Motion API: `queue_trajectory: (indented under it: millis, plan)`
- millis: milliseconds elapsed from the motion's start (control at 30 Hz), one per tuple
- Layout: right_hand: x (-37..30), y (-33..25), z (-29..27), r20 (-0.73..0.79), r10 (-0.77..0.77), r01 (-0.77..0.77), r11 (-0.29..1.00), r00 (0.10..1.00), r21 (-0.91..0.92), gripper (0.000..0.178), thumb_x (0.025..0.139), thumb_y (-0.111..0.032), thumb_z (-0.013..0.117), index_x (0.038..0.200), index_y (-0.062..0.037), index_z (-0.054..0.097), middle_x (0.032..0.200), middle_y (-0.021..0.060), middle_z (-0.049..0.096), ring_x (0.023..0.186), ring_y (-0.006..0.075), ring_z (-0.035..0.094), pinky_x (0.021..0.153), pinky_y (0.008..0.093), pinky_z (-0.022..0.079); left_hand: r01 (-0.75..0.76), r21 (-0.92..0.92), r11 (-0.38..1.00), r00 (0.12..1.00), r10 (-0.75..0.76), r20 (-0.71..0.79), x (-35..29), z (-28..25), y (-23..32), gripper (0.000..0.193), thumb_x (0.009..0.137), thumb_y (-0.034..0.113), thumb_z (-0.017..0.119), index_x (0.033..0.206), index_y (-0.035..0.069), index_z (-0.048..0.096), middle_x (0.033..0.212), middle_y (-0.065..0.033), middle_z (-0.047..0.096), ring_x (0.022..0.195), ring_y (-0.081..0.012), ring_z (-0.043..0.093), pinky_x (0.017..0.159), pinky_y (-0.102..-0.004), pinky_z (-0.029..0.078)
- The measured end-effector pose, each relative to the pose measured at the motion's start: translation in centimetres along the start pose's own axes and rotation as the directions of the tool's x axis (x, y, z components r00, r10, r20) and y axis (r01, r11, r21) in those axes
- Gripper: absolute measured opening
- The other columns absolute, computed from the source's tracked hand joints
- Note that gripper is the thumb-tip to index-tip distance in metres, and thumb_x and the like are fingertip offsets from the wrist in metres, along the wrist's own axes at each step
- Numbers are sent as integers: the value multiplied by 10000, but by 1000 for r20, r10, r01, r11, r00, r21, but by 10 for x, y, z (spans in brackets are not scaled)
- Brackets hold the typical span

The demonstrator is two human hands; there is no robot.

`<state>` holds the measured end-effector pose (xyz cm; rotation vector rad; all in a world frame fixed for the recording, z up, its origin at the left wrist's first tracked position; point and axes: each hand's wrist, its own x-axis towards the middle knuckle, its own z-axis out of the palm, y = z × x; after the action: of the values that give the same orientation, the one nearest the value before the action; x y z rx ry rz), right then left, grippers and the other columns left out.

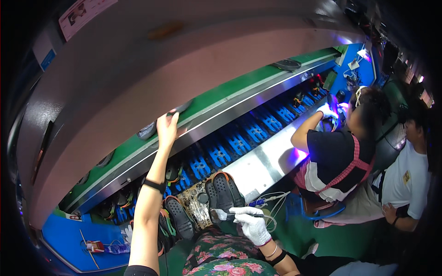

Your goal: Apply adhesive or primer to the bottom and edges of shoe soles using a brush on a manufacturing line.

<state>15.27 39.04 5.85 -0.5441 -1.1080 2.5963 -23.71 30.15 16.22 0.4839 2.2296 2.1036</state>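
Observation:
My bare left hand (167, 129) reaches over a green conveyor belt. Its fingers are closed on the edge of a grey shoe sole (185, 107), partly hidden by the overhanging panel. Another grey sole (147, 131) lies on the belt just left of that hand. In a white knit glove, my right hand (252, 225) grips a brush (221, 214) with pale bristles. Beside the brush tip, dark clogs (225, 192) with round holes and orange trim rest on a worn, shiny work surface (195, 202). One more dark clog (179, 216) is left of a small round cup (202, 198).
A large curved panel (207, 60) overhangs the belt (221, 92). Below runs a lower line of blue shoe holders (218, 156), bordered by a metal ledge (264, 168). A co-worker (336, 156) in white gloves sits at right; another person (403, 175) is beyond. Cables (276, 198) hang nearby.

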Motion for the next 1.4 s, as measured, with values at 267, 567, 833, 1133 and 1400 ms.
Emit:
queue_trajectory:
  millis: [267,567,833,1133,1400]
  plan:
    - [0,-17,-5,19,-23,16,955,1000,295,172,872,74,622,1012,37,716,1168,227,714,1021,263,711,831,323,608,-439,216,872,745,487,-456,-124,-122,-11,223,936,20,660,1075,76,495,1205,-93,542,1150,-192,507,1061,-345,369]
    - [-11,-44,39,119,-72,51,983,990,174,153,885,75,627,1010,59,713,1234,259,685,987,261,721,835,336,618,46,-216,975,954,-107,-282,-194,-183,-20,224,1008,254,561,1030,65,680,967,-37,676,893,-131,668,792,-291,542]
    - [-11,-18,87,266,5,23,994,964,-103,226,859,100,692,1078,77,743,1162,214,735,1042,246,719,925,360,586,758,-424,496,643,-679,355,-299,-120,-145,478,977,527,603,1069,64,684,1032,-80,720,1001,-205,676,916,-384,529]
    - [-20,-24,91,179,52,21,922,983,-387,206,859,72,709,1061,63,752,1114,169,756,986,203,727,891,318,594,876,-471,-106,453,-159,877,-373,-92,-89,1304,754,991,336,1598,1,254,1517,-432,340,1373,-577,419,1157,-644,337]
    - [-23,-18,96,205,199,-145,957,958,-251,245,892,60,680,1132,106,704,975,180,750,808,224,743,743,334,629,771,-636,-31,592,-332,734,-370,-77,-66,1152,785,992,222,1367,49,537,1074,-160,657,878,-292,644,872,-437,530]
